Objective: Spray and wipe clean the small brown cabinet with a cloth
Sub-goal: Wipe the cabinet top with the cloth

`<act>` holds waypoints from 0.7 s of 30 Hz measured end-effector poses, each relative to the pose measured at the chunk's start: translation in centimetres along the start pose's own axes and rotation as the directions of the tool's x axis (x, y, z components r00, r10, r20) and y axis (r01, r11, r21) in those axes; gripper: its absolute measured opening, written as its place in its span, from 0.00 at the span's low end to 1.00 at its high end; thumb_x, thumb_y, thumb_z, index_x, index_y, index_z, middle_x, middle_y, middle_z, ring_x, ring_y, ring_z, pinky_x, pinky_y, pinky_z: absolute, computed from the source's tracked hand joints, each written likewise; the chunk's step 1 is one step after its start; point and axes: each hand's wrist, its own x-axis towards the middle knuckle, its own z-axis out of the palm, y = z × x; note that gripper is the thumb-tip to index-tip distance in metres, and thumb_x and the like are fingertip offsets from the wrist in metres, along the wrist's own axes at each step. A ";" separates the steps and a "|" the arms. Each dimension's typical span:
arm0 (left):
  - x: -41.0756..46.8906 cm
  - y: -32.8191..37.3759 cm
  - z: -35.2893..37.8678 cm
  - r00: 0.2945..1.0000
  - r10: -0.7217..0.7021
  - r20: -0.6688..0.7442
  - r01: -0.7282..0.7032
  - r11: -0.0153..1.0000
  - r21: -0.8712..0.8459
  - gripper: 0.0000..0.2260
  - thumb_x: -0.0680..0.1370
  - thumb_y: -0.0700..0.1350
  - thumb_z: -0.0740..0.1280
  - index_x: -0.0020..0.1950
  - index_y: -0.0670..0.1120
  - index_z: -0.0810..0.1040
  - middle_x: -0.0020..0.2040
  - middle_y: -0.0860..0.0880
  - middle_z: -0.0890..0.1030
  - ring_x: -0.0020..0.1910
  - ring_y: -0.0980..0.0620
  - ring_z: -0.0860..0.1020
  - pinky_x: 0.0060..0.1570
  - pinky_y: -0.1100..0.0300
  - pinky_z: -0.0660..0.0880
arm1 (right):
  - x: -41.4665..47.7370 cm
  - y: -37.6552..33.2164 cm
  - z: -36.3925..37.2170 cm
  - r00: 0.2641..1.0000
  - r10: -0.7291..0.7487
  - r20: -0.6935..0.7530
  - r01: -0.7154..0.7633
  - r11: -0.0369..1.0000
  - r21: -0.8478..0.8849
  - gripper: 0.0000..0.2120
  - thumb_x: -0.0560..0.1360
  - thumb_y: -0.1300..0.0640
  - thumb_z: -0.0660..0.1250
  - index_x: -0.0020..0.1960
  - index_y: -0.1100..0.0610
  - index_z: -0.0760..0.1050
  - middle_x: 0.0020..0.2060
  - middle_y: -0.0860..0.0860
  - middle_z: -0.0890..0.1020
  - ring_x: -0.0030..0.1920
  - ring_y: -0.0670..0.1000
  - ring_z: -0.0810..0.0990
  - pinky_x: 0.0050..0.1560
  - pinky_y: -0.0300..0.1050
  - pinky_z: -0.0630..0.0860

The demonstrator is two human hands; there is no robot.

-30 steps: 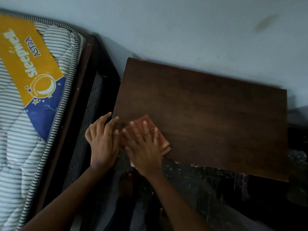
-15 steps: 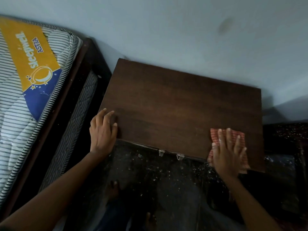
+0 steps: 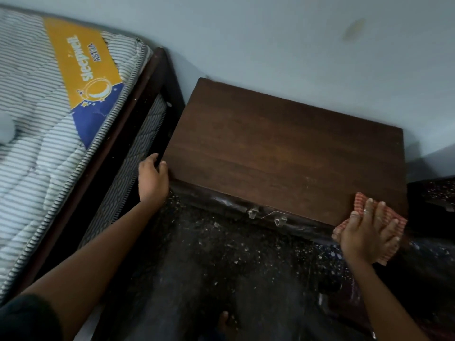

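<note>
The small brown cabinet (image 3: 283,148) stands against the pale wall, seen from above, with two clear knobs on its front edge. My left hand (image 3: 152,179) grips the cabinet's near left corner, fingers curled over the side. My right hand (image 3: 366,232) lies flat on a red checked cloth (image 3: 360,201) at the cabinet's near right corner, where the cloth hangs partly over the front edge. No spray bottle shows in the head view.
A striped mattress (image 3: 37,143) with a yellow and blue label lies on a dark bed frame (image 3: 150,77) close to the cabinet's left side. Dark speckled floor (image 3: 221,254) stretches below the cabinet. My bare foot (image 3: 225,321) shows at the bottom.
My right hand slid the cloth from the near left of the top to the near right corner, then slightly off the front edge. My left hand shifted to grip the left corner.
</note>
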 end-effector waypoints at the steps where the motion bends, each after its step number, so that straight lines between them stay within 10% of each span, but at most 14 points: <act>1: 0.0 -0.1 0.6 0.999 0.005 0.035 -0.004 0.999 -0.044 0.18 0.81 0.45 0.57 0.70 0.41 0.67 0.67 0.41 0.71 0.65 0.44 0.70 0.63 0.54 0.66 | -0.4 -1.2 -0.1 1.000 -0.015 -0.012 0.015 1.000 0.023 0.29 0.75 0.45 0.45 0.74 0.50 0.58 0.75 0.48 0.56 0.74 0.62 0.50 0.71 0.64 0.45; 10: -0.2 -2.7 2.1 0.993 0.113 0.039 -0.093 0.935 -0.343 0.12 0.81 0.44 0.57 0.61 0.46 0.76 0.57 0.49 0.78 0.56 0.53 0.75 0.56 0.57 0.72 | -11.1 -16.5 6.5 0.756 -0.654 0.021 0.654 0.754 -0.063 0.25 0.76 0.47 0.50 0.71 0.50 0.64 0.72 0.49 0.64 0.73 0.60 0.60 0.71 0.58 0.50; 21: 2.8 -6.1 5.8 0.846 0.414 -0.335 -0.525 0.750 -0.401 0.12 0.78 0.49 0.56 0.53 0.48 0.78 0.49 0.51 0.79 0.50 0.56 0.77 0.52 0.49 0.74 | -12.3 -21.0 11.2 0.587 -0.705 -0.398 0.721 0.679 -0.141 0.20 0.77 0.49 0.54 0.66 0.52 0.73 0.67 0.51 0.74 0.67 0.60 0.70 0.66 0.58 0.63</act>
